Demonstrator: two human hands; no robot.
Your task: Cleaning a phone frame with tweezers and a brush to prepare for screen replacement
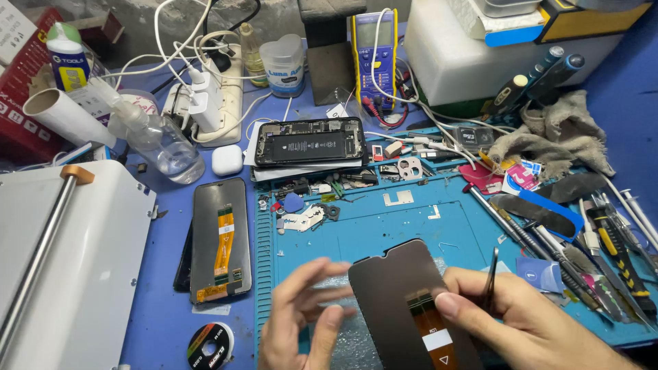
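Phone screen panel (404,294) sits at six o'clock over the blue mat (370,226), pinched by the right hand (521,318), tweezers (491,277) tucked alongside. Left hand (301,315) hovers, fingers spread. Thin, stiff, fragile: best held by its edges.

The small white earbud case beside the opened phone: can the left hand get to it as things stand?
Probably yes. The left hand is empty, and bare blue mat lies between it and the small white earbud case; only the dark phone screen panel lies alongside.
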